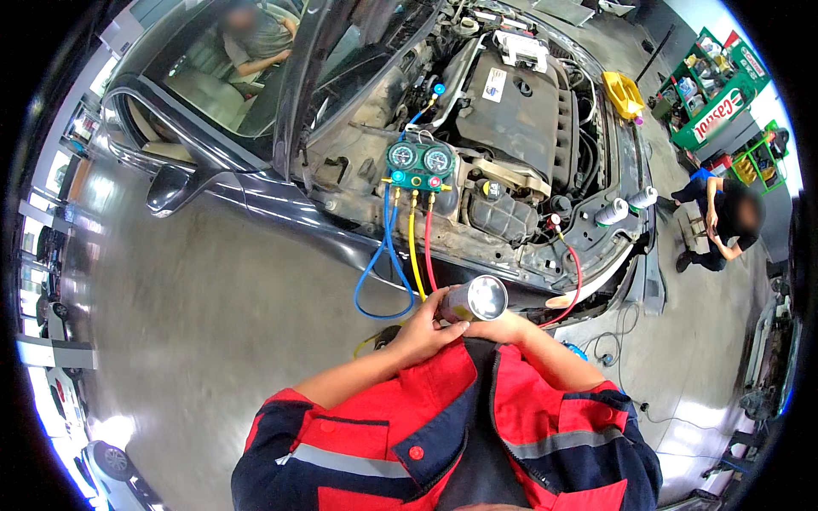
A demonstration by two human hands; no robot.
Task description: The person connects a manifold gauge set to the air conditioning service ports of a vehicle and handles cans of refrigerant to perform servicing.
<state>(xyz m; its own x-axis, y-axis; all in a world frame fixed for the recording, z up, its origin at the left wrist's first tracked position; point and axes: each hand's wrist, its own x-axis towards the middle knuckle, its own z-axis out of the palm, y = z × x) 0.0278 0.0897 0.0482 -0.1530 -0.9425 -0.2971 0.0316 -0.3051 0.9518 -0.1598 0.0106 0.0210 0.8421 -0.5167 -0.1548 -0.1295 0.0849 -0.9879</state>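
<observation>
My left hand (pixel 419 330) is closed around a small metal can (pixel 482 298) in front of my chest. The can is tilted, with its round silver end facing up. Close against the can's underside is my right hand (pixel 496 327), its fingers hidden behind the can and my left hand. Just beyond, a green manifold gauge set (pixel 417 164) with two dials rests on the car's fender edge. From it run a blue hose (pixel 366 294), a yellow hose (pixel 413 243) and a red hose (pixel 429 247).
The dark car (pixel 264 200) stands with its hood raised over the engine (pixel 515 106). Two more cans (pixel 612 211) stand on the front right. A red hose (pixel 578 277) hangs nearby. One person (pixel 722 217) crouches at right; another (pixel 260 43) shows through the windshield. Cables (pixel 626 328) lie on the floor.
</observation>
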